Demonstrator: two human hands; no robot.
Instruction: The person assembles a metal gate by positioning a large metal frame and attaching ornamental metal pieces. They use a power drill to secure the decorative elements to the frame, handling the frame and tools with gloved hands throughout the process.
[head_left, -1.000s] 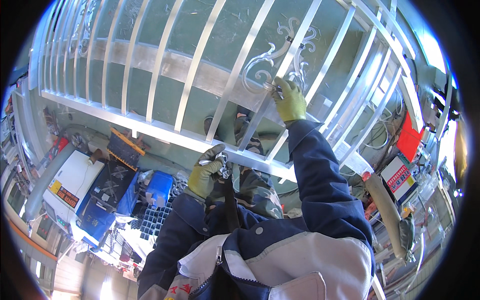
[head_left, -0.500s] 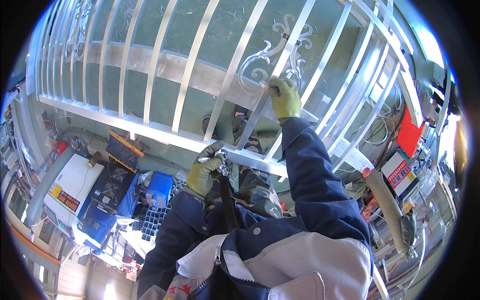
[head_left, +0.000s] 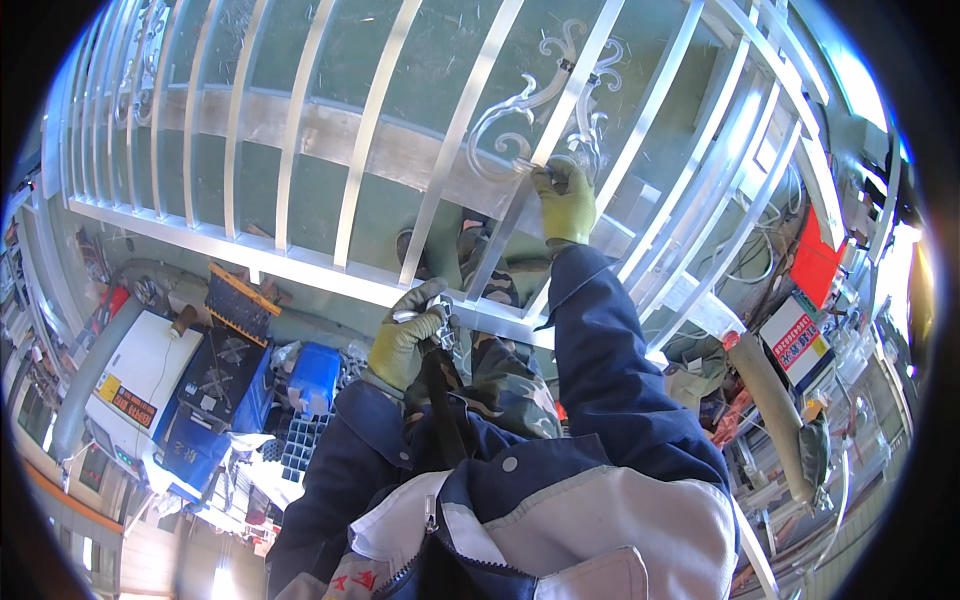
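A silvery metal railing frame (head_left: 300, 268) with several upright bars spans the view. My right hand (head_left: 566, 208), in a yellow-green glove, is closed at one railing bar (head_left: 570, 105), by the lower end of a curly scroll ornament (head_left: 497, 115). Its fingertips touch that spot, and the exact grip is partly hidden. Just on my side of the bottom rail, my left hand (head_left: 405, 340), gloved likewise, is closed around small shiny metal pieces (head_left: 443, 318) whose kind I cannot make out. A dark strap (head_left: 440, 400) hangs below that hand.
On the left stand a white case (head_left: 142, 370), a black-and-blue box (head_left: 225, 375) and a blue container (head_left: 314, 378). To the right lie a red sheet (head_left: 818, 262), a boxed package (head_left: 795, 338) and a tan roll (head_left: 768, 410). Another scroll ornament (head_left: 145, 60) sits far left.
The view has shifted slightly, so the railing sits a little further left and higher. Both hands keep their places and grips on the bar and the shiny metal pieces.
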